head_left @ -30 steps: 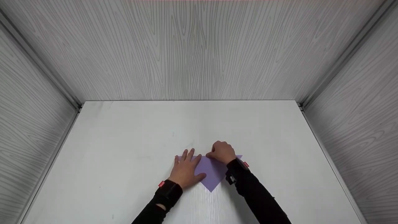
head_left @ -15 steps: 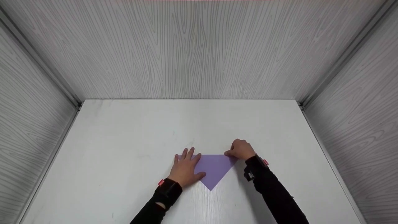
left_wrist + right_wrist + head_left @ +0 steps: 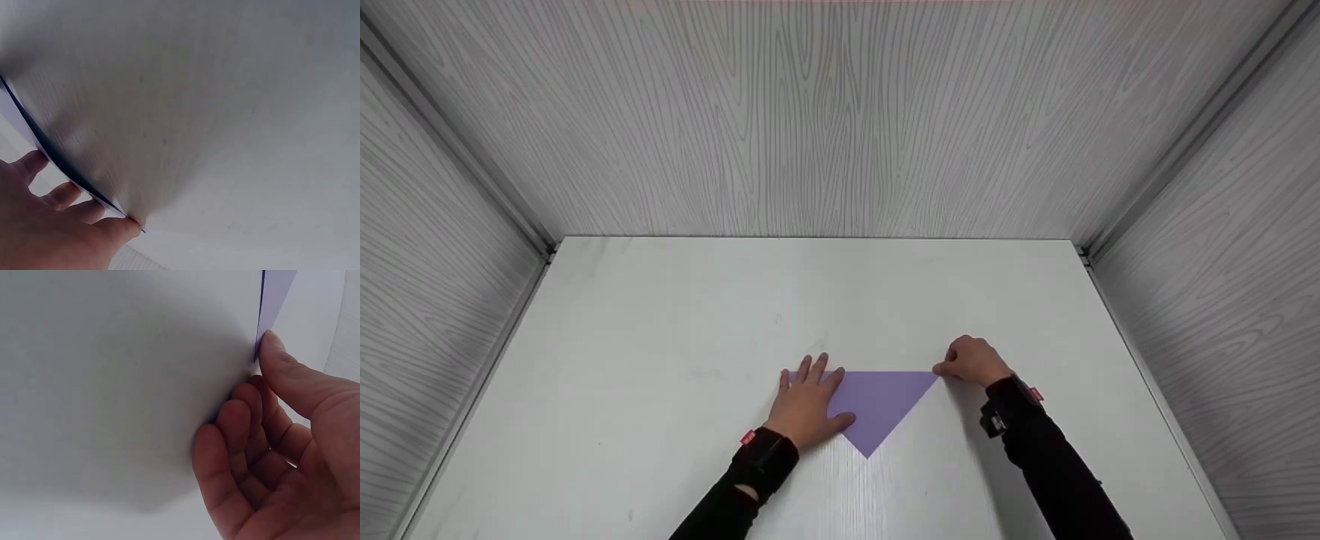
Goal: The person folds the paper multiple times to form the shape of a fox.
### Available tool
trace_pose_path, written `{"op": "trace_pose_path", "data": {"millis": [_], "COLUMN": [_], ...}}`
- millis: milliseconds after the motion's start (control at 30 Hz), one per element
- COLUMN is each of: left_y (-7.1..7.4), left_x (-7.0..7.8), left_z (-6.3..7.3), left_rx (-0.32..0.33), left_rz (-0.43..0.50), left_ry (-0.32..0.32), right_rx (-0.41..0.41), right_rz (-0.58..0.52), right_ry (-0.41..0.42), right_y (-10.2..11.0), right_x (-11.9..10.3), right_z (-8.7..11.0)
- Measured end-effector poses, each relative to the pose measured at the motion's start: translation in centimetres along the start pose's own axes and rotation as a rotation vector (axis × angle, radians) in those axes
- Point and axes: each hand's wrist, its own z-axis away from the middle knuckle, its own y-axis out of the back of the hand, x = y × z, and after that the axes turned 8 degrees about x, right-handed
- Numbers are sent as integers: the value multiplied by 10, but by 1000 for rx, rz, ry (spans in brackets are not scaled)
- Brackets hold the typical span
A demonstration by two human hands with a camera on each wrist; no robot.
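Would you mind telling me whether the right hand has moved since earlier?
Yes: judged against the table, the right hand has moved right, along the far edge of the purple paper to its right corner.

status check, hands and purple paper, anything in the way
Left hand spread on purple paper. Right hand curled, thumb at right corner. Paper triangular, long edge far side. No obstacle seen.

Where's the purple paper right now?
In the head view, the purple paper lies on the white table, below the middle, partly under the left hand, with its right corner at the right hand.
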Motion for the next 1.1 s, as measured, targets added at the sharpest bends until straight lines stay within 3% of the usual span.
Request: {"op": "trace_pose_path", "data": {"millis": [233, 433, 700, 933, 1100], "left_y": [0, 1, -1, 0, 2], "left_x": [-1, -4, -4, 1, 4], "left_z": [0, 1, 1, 0, 0], "left_rx": [-18, -16, -20, -7, -10], "left_rz": [8, 13, -5, -27, -53], "left_ry": [-8, 4, 10, -3, 0], "right_rx": [13, 89, 105, 96, 73], "right_rz": [-29, 5, 110, 176, 114], "right_ry": [24, 8, 114, 122, 151], "right_y": [3, -9, -40, -45, -46], "right_x": [9, -19, -63, -71, -70], "right_z": [6, 5, 1, -3, -10]}}
